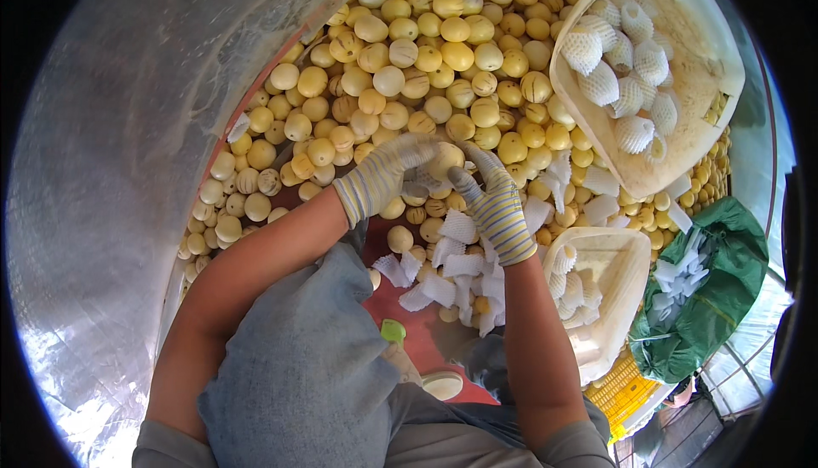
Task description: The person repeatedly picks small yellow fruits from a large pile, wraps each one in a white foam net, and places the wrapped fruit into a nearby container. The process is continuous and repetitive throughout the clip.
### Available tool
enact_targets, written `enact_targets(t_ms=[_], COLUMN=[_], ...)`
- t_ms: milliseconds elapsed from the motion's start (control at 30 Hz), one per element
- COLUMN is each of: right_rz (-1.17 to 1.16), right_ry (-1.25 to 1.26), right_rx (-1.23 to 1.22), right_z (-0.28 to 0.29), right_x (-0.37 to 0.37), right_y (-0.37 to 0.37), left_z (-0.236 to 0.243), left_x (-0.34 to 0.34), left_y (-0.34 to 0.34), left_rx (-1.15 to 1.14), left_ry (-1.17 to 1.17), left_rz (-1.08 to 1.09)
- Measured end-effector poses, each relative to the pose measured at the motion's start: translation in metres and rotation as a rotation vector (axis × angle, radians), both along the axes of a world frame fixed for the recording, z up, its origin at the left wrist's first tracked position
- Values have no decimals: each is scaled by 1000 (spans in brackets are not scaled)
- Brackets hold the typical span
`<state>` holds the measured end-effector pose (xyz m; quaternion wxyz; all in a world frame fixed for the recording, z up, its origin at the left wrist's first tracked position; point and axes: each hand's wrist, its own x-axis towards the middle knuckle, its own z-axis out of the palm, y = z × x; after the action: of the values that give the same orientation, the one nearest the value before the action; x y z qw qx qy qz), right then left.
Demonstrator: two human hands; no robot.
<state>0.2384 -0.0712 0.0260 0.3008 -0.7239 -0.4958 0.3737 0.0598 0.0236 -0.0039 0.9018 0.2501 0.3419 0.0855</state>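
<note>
Both hands wear striped knit gloves and meet in front of me over a heap of round yellow fruit. Between them is a pale yellow pepino melon. My left hand is closed round its left side, the fingertips smeared by motion. Thumb and fingers of my right hand close on the melon from the right. Loose white foam net sleeves lie just below my hands among more melons. The heap of pepino melons, many with dark stripes, spreads out beyond them.
A large white tub at the far right holds several net-sleeved melons. Nearer stands a smaller white tub with more. Beside it are a green sack of foam sleeves and a yellow crate. Plastic sheeting rises at left.
</note>
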Motion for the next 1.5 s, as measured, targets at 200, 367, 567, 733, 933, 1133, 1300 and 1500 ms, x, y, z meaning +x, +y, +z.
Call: enact_targets(t_ms=[200, 367, 567, 733, 933, 1133, 1300, 1500], right_rz=[-98, -439, -398, -499, -158, 140, 291, 424], right_ry=[109, 1232, 1437, 666, 89, -123, -177, -443], right_rx=[28, -84, -8, -112, 71, 186, -113, -828], right_z=[5, -19, -1, 4, 33, 26, 56, 106], right_x=[2, 13, -10, -2, -37, -22, 0, 130], right_y=[0, -24, -12, -18, -8, -17, -38, -132], left_z=[-2, 14, 15, -1, -16, -25, -28, -15], left_x=[-6, 5, 4, -1, 10, 6, 20, 8], left_y=[1, 3, 6, 10, 5, -14, -30, -11], left_rx=[-42, -112, -89, 228, 592, 385, 205, 72], left_ry=[-168, -361, -383, -127, 156, 217, -23, 73], left_rz=[51, 100, 63, -109, -158, -284, -304, -287])
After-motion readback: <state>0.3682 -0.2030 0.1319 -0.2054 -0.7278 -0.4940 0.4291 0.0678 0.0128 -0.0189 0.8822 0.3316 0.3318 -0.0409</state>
